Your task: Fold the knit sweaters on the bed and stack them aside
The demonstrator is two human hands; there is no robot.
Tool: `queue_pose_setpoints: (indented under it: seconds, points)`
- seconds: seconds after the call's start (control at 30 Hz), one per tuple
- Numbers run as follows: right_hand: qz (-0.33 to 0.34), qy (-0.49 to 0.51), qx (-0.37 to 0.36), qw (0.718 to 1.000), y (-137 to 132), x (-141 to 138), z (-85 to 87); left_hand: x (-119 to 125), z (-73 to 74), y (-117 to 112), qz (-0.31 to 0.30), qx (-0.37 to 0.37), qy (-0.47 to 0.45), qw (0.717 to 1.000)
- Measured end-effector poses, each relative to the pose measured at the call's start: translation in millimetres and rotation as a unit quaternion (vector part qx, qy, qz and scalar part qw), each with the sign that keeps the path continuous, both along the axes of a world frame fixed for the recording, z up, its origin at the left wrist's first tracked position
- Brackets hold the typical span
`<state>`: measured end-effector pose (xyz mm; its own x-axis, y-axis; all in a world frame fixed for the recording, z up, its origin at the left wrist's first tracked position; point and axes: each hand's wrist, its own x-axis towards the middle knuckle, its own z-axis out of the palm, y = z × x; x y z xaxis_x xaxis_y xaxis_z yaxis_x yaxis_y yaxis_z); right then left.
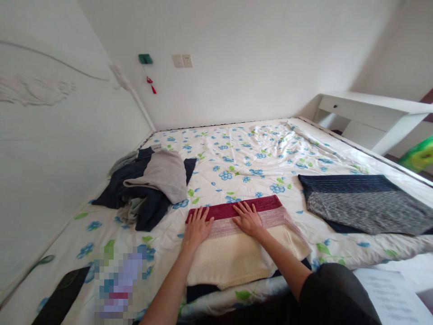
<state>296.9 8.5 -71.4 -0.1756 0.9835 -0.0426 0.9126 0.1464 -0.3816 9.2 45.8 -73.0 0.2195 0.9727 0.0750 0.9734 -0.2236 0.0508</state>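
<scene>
A knitted sweater (233, 255), folded into a block, lies on the bed in front of me. Its far band is dark red, the middle is pinkish and the near part is cream. Dark cloth shows beneath its near edge. My left hand (199, 225) rests on the sweater's left side, fingers spread across the red band. My right hand (248, 219) lies flat to the right of the middle, fingertips on the red band and palm on the pinkish part. Neither hand grips anything.
A crumpled pile of dark and grey clothes (162, 174) lies to the left. On the right is a folded grey and navy knit garment (358, 205). The flowered sheet (237, 144) covers the bed. A white desk (368, 113) stands beyond the bed's right edge. Printed paper (389, 293) lies near right.
</scene>
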Motion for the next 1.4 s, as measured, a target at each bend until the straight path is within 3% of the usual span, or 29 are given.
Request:
queue_pose_setpoints:
  seconds: [0.13,0.27,0.43,0.53,0.6,0.67,0.77,0.87,0.93,1.1,1.2,1.3,1.4]
  points:
    - [-0.069,-0.035,-0.011,0.997,-1,66,-7.4,-40,0.8,3,0.058,-0.035,-0.012,0.998]
    - [-0.14,-0.048,-0.027,0.989,-1,127,-20.0,-64,0.0,-1,0.067,-0.059,-0.022,0.996]
    - [-0.18,-0.042,-0.061,0.981,0,159,-24.9,-66,6.5,0,0.079,-0.08,-0.031,0.993]
    - [-0.192,-0.049,-0.024,0.98,6,136,-12.6,-46,17.5,1,0.084,-0.044,-0.032,0.995]
    - [-0.17,-0.042,0.011,0.985,11,98,-0.5,-17,23.6,0,0.053,0.005,-0.039,0.998]
    - [-0.104,-0.015,0.028,0.994,15,47,9.7,19,25.4,-2,-0.008,0.035,-0.053,0.998]
    - [-0.003,0.021,0.025,0.999,15,-20,13.7,65,19.4,-7,-0.09,0.018,-0.066,0.994]
    - [0.017,0.024,0.002,1.0,10,-36,6.1,70,9.2,-7,-0.09,-0.007,-0.066,0.994]
    - [0.006,0.014,-0.001,1.0,6,-12,-1.1,50,4.8,-3,-0.069,-0.008,-0.059,0.996]
    - [-0.109,-0.031,-0.016,0.993,1,102,-16.8,-24,2.3,9,0.005,-0.024,-0.041,0.999]
    - [-0.168,-0.04,-0.052,0.984,-3,153,-22.3,-53,1.3,5,0.046,-0.03,-0.042,0.998]
    - [-0.194,-0.043,-0.068,0.978,-10,169,-20.5,-63,6.3,-5,0.073,-0.049,-0.041,0.995]
    - [-0.212,-0.05,-0.026,0.976,-20,153,-9.9,-57,20.6,-18,0.089,-0.044,-0.033,0.994]
